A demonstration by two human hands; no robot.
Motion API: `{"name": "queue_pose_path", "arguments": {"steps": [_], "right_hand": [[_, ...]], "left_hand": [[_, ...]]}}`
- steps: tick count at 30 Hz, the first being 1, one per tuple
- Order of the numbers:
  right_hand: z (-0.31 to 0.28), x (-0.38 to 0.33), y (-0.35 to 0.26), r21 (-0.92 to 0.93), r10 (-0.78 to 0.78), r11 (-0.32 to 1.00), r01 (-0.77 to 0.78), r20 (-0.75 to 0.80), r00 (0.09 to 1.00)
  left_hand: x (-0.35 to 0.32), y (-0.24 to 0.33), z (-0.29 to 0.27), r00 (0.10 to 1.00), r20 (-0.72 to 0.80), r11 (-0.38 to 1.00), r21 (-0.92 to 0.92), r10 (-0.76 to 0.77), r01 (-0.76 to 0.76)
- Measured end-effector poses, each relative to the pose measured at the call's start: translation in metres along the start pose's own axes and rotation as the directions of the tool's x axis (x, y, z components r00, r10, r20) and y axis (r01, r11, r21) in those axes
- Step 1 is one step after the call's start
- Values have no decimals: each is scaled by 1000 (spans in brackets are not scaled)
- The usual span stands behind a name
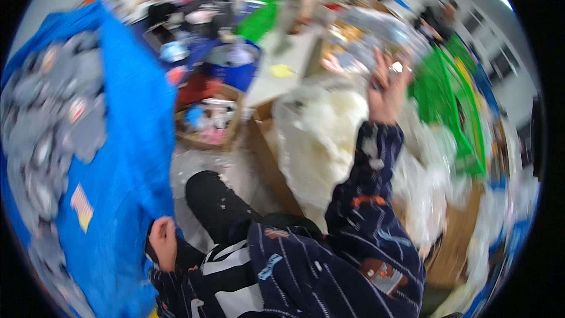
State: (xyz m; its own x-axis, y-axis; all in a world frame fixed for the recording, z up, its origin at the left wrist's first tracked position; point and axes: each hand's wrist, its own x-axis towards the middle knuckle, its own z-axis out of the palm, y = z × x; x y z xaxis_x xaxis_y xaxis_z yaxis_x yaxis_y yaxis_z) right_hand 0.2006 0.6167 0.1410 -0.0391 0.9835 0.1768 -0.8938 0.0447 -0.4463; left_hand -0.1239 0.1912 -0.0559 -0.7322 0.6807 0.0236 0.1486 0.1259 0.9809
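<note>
My left hand grips the edge of a big blue bag at the lower left; the bag is full of several grey fabric pieces. My right hand is raised at the upper right with fingers spread, above a heap of white stuffing in a clear plastic bag. A small dark thing seems to sit against its fingers, too blurred to name. My dark striped sleeve runs up to that hand. The picture is motion-blurred.
A brown cardboard box with mixed scraps stands on the floor, a blue bin behind it. Green bags hang at the right. A cardboard box wall holds the stuffing. People work at a table at the top right.
</note>
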Motion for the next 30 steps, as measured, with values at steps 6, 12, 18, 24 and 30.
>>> {"name": "queue_pose_path", "arguments": {"steps": [6,12,18,24,30], "right_hand": [[29,-83,136,-738,287,667,-102,129,949],[108,-135,249,-800,554,594,79,479,681],[175,-184,359,-480,455,616,625,864,216],[165,-191,448,-400,605,52,915,742,290],[145,-157,476,-442,440,159,883,832,337]], "left_hand": [[-4,49,-11,970,119,921,307,214,-241],[-28,54,-55,944,-64,834,492,322,-251],[-61,51,-77,922,-292,825,562,256,-51],[-87,44,-79,929,-309,880,474,204,-35],[-102,47,-78,927,-310,943,312,213,-113]]}}
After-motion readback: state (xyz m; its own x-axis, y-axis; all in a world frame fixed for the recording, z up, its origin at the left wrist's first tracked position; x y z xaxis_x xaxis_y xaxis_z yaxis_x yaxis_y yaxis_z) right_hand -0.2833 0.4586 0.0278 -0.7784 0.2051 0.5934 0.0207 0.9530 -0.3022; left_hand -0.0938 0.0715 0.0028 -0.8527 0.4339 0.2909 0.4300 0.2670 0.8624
